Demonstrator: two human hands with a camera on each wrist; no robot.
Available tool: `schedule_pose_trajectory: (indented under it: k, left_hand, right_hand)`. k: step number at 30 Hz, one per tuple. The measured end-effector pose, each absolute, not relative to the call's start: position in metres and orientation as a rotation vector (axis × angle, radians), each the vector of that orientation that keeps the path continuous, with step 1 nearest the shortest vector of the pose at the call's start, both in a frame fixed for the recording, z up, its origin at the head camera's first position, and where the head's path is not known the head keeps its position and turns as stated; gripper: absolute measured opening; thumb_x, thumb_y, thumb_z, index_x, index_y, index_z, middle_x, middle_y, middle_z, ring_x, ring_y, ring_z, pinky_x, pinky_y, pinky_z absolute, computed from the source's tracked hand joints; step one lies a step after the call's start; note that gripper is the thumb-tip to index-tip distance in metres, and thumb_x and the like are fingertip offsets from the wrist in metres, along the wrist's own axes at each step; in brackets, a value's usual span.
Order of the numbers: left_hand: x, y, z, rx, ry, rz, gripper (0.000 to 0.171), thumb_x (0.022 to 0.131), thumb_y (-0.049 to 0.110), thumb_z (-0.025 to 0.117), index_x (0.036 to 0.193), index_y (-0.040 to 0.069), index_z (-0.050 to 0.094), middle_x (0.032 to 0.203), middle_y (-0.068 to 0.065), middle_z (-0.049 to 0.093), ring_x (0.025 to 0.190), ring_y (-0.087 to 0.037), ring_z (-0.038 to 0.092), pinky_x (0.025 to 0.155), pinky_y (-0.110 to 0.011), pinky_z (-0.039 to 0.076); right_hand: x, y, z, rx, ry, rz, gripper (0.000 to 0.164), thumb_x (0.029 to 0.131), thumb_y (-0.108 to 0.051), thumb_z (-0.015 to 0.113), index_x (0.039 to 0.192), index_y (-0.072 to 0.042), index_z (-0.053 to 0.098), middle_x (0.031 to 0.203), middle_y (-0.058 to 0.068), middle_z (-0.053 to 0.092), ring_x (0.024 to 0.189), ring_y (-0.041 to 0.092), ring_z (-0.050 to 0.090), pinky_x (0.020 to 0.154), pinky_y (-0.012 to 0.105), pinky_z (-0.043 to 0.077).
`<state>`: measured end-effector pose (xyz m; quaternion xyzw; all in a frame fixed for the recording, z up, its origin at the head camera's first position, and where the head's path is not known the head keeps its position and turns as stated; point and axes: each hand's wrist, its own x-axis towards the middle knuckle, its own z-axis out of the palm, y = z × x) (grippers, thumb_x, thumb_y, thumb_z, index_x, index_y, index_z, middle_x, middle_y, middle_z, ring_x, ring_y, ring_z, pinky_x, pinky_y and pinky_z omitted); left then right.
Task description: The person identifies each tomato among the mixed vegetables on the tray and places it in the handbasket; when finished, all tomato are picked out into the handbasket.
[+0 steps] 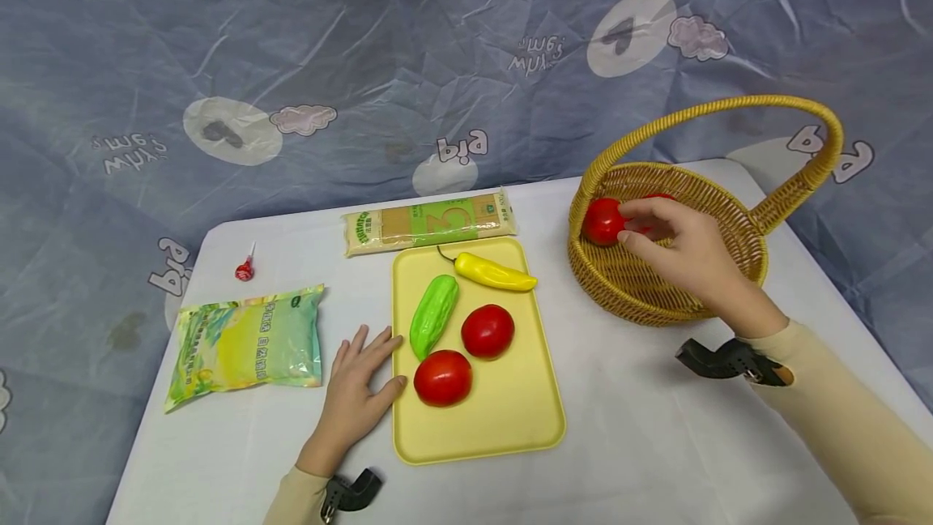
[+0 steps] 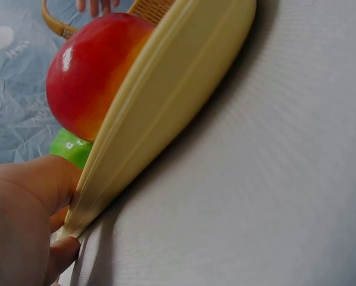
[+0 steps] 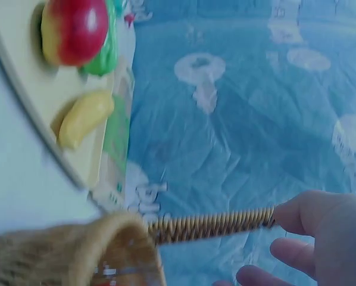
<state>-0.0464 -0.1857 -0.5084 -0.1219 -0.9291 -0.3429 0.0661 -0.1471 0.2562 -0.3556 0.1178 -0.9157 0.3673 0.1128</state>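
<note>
My left hand (image 1: pixel 355 399) lies at the left rim of a yellow tray (image 1: pixel 510 420), its spread fingers and thumb touching the edge. On the tray are two round red fruits, one nearer (image 1: pixel 443 377) and one farther (image 1: pixel 487 331), with orange-yellow sides in the wrist views. A green bumpy gourd (image 1: pixel 434 316) and a yellow chili pepper (image 1: pixel 495 272) lie beside them. Over the wicker basket (image 1: pixel 634 298) reaches my right hand (image 1: pixel 678 245), fingers loosely bent. Its fingertips overlap a red fruit (image 1: pixel 602 222) inside; the right wrist view shows nothing in the fingers.
The basket's tall handle (image 1: pixel 729 104) arches behind the right hand. A noodle packet (image 1: pixel 430 223) lies behind the tray. Left of it are a red lollipop (image 1: pixel 244 269) and a green-yellow bag (image 1: pixel 248 343). A printed blue-grey cloth (image 1: pixel 394 47) hangs behind the white table.
</note>
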Motion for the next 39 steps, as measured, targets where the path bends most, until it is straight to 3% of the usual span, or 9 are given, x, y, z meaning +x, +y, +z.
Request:
schedule_pose_trajectory:
  k: [5, 12, 19, 27, 33, 39]
  left_hand:
    - [-0.046, -0.186, -0.508, -0.365, -2.803, -1.034, 0.053, 0.083, 0.017, 0.076, 0.136, 0.014, 0.066, 0.149, -0.012, 0.058, 0.149, -0.048, 0.035, 0.119, -0.071, 0.017]
    - [-0.047, -0.186, -0.508, -0.368, -2.807, -1.023, 0.054, 0.083, 0.018, 0.076, 0.135, 0.013, 0.066, 0.149, -0.012, 0.058, 0.149, -0.048, 0.035, 0.119, -0.07, 0.018]
    - [-0.046, -0.186, -0.508, -0.366, -2.808, -1.023, 0.053, 0.083, 0.018, 0.076, 0.135, 0.012, 0.066, 0.149, -0.012, 0.058, 0.149, -0.048, 0.035, 0.119, -0.07, 0.018]
    - [-0.046, -0.186, -0.508, -0.362, -2.811, -1.023, 0.053, 0.083, 0.018, 0.076, 0.135, 0.012, 0.066, 0.149, -0.012, 0.058, 0.149, -0.048, 0.035, 0.12, -0.07, 0.018]
    - [-0.047, -0.186, -0.508, -0.37, -2.81, -1.023, 0.053, 0.084, 0.018, 0.076, 0.136, 0.012, 0.066, 0.15, -0.012, 0.057, 0.15, -0.047, 0.035, 0.12, -0.07, 0.017]
    - [-0.048, -0.187, -0.508, -0.378, -2.808, -1.013, 0.053, 0.083, 0.019, 0.076, 0.135, 0.012, 0.066, 0.149, -0.012, 0.058, 0.149, -0.047, 0.035, 0.12, -0.07, 0.018]
  right_hand:
    - [-0.136, 0.245, -0.356, 0.458, -2.632, 1.043, 0.026, 0.086, -0.006, 0.071, 0.112, -0.009, 0.075, 0.104, 0.006, 0.077, 0.081, -0.015, 0.059, 0.075, 0.003, 0.048]
    - [-0.129, 0.23, -0.365, 0.665, -2.556, 1.096, 0.028, 0.083, 0.003, 0.07, 0.109, -0.006, 0.075, 0.096, 0.007, 0.078, 0.079, -0.01, 0.063, 0.074, 0.007, 0.052]
    - [-0.123, 0.21, -0.376, 0.802, -2.555, 1.176, 0.028, 0.083, 0.003, 0.073, 0.11, -0.006, 0.074, 0.098, 0.004, 0.076, 0.083, -0.004, 0.065, 0.073, 0.01, 0.055]
    - [-0.121, 0.185, -0.394, 0.934, -2.536, 1.207, 0.028, 0.082, 0.002, 0.074, 0.109, -0.007, 0.074, 0.097, 0.002, 0.076, 0.08, 0.005, 0.069, 0.069, 0.023, 0.061]
    - [-0.123, 0.174, -0.407, 0.966, -2.524, 1.288, 0.029, 0.083, 0.002, 0.074, 0.111, -0.006, 0.073, 0.1, 0.005, 0.076, 0.082, 0.011, 0.071, 0.071, 0.028, 0.062]
    - [-0.121, 0.163, -0.416, 0.891, -2.634, 1.416, 0.032, 0.086, -0.003, 0.073, 0.118, -0.004, 0.071, 0.11, 0.013, 0.074, 0.094, 0.027, 0.072, 0.079, 0.035, 0.063]
